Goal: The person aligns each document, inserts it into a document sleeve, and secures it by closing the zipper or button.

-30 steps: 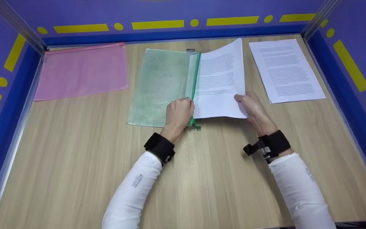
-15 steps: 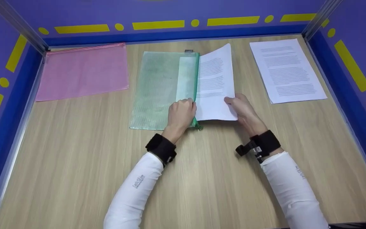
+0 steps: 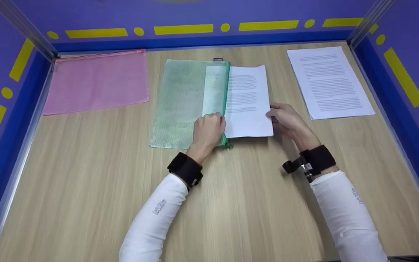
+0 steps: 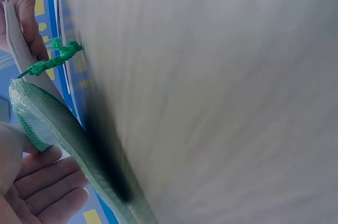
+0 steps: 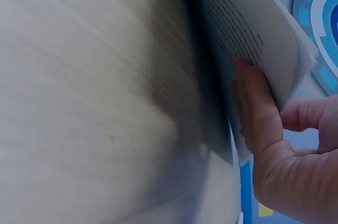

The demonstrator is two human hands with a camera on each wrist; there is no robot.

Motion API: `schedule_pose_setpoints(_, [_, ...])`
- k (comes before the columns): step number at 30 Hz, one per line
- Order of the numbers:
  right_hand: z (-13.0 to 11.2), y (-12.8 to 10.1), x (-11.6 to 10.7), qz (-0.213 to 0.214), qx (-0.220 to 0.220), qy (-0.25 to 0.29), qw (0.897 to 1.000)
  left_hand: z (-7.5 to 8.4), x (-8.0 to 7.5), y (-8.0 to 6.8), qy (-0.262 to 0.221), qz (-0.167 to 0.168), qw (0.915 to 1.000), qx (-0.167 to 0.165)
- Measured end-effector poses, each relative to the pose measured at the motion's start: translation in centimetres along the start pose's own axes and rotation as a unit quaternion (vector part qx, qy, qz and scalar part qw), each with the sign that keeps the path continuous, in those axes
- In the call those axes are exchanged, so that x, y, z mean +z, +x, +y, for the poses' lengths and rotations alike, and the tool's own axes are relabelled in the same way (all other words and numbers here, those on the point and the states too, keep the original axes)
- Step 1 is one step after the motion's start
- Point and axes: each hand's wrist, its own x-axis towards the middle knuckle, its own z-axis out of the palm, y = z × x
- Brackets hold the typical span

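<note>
The open edge of a translucent green mesh pouch (image 3: 180, 98) is pinched by the left hand (image 3: 206, 129), its fingers curled in a closed grip. By the right hand (image 3: 288, 118), white printed sheets (image 3: 247, 98) are held at their right edge, thumb and fingers brought together. Between the two grips, the sheets are partly covered by the pouch and partly exposed. Farther out, a pink pouch (image 3: 96, 83) and another paper stack (image 3: 331, 83) are laid on the bench (image 3: 231, 203).
</note>
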Motion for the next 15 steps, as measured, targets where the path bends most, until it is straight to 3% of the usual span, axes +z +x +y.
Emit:
schedule_pose_setpoints(6, [-0.4,-0.4,-0.7,-0.002,0.003,-0.046,0.999,0.0,-0.1,0.1,0.004,-0.003,1.0,0.002])
schedule_pose_setpoints(15, [-0.3,0.0,0.9,0.019,0.016,-0.065,0.998,0.1,-0.1,0.0,0.015,-0.001,0.9998,0.014])
